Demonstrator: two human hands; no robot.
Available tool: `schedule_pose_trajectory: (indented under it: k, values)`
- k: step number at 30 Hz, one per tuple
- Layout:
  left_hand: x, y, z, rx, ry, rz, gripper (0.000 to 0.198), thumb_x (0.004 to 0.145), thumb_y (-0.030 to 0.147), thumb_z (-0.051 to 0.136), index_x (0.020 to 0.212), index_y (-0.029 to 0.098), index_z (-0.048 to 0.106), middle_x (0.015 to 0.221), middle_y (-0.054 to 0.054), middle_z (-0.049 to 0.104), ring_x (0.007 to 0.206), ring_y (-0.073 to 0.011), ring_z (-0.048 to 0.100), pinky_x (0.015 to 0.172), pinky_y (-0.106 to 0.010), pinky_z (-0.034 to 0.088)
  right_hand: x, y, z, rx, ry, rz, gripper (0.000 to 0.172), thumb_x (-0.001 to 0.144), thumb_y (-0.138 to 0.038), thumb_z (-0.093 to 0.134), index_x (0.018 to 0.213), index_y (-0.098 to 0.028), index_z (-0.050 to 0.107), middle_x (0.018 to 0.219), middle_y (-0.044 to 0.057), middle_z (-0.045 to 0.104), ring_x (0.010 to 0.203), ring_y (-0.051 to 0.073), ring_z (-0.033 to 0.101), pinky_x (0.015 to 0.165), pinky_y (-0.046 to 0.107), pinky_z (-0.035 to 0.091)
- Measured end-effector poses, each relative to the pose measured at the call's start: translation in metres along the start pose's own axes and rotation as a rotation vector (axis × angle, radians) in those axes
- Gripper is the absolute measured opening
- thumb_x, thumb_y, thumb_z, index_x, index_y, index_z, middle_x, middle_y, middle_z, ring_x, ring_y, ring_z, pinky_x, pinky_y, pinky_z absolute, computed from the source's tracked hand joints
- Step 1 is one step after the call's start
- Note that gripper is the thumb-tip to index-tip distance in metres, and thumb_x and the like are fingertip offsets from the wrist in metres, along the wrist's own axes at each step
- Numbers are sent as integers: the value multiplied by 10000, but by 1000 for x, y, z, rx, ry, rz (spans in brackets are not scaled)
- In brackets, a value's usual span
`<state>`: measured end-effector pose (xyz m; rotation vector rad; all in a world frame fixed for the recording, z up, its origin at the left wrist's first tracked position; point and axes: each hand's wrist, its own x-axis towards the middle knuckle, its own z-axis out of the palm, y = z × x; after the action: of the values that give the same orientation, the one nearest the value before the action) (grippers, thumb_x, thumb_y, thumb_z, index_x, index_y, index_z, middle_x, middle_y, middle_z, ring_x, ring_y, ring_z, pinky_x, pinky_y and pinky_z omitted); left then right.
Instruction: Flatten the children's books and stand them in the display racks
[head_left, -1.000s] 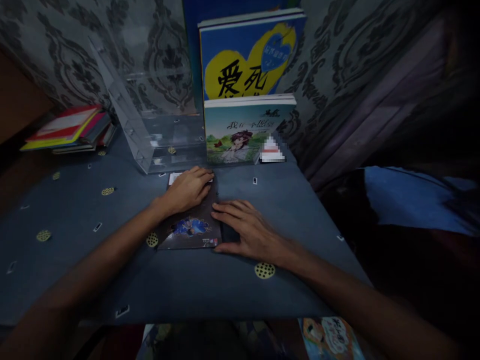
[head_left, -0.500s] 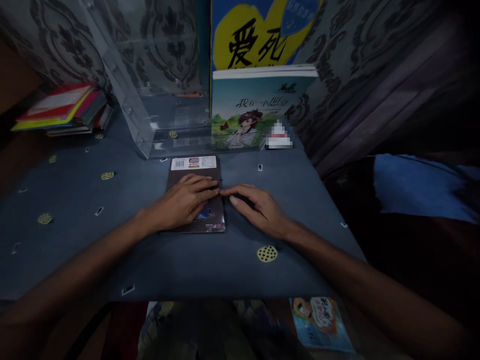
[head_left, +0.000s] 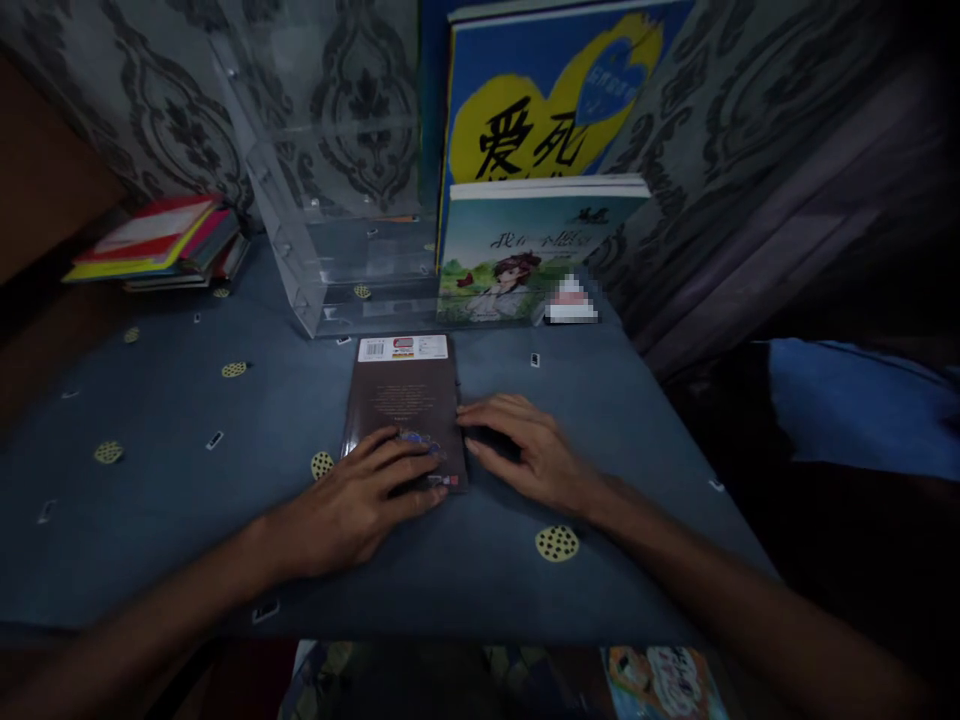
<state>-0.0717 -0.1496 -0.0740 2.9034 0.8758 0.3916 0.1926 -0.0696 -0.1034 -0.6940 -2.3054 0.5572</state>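
A dark brown book (head_left: 401, 385) lies flat on the table, with a white barcode label along its far end and small pale print below. My left hand (head_left: 371, 495) rests palm down over its near left corner, fingers spread and partly hiding a blue picture. At the book's right edge is my right hand (head_left: 529, 445), its curved fingertips touching or very near that edge. The thumb stands apart from the fingers, and nothing shows between them.
Behind the book stands a clear acrylic rack (head_left: 289, 240). It holds a green-blue book (head_left: 517, 250) in front of a taller blue and yellow one (head_left: 480, 100). Several books are piled (head_left: 169, 240) at the far left. Another book (head_left: 660, 685) shows below the table's front edge.
My left hand has slid toward me down the book, uncovering the print on its middle. My right hand stays by the right edge. The whole view has shifted slightly.
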Motion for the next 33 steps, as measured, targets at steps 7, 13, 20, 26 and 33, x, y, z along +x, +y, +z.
schedule_pose_trajectory:
  k: [7,13,20,26,33]
  values:
    - [-37,5,-9,28,151,-63,326,996,90,452,1269,139,624,1224,-115,739,1195,-224,657,1038,-414,572,5,-44,15,-197,-51,-237,190,1001,-209,555,1066,-156,726,1175,123,765,1142,262,691,1012,481,552]
    - [-61,7,-2,-50,289,-132,360,960,36,465,1267,136,626,1180,-132,748,1233,-214,650,1049,-379,584,7,-92,55,-196,-346,-283,631,970,-401,644,1429,16,526,1523,267,503,1472,320,439,1201,472,427]
    - [-62,6,1,9,269,-126,314,958,42,470,1184,127,672,1191,-114,760,1192,-200,687,1035,-344,595,-27,-83,45,-229,-398,-157,759,914,-375,718,1512,-6,430,1593,267,394,1523,344,328,1217,496,403]
    - [-57,5,-2,1,265,-140,270,950,40,492,1100,145,690,1130,-87,771,1091,-186,717,993,-327,600,-49,-81,23,-283,-327,-94,617,947,-256,641,1493,-33,461,1557,224,473,1495,310,398,1187,500,445]
    - [-42,-9,-9,-79,187,-221,363,958,75,460,1241,185,659,1107,-83,745,984,-183,700,893,-330,604,-37,-73,16,-215,-222,-113,409,1001,-195,532,1400,-119,578,1366,167,677,1313,286,623,1118,605,491]
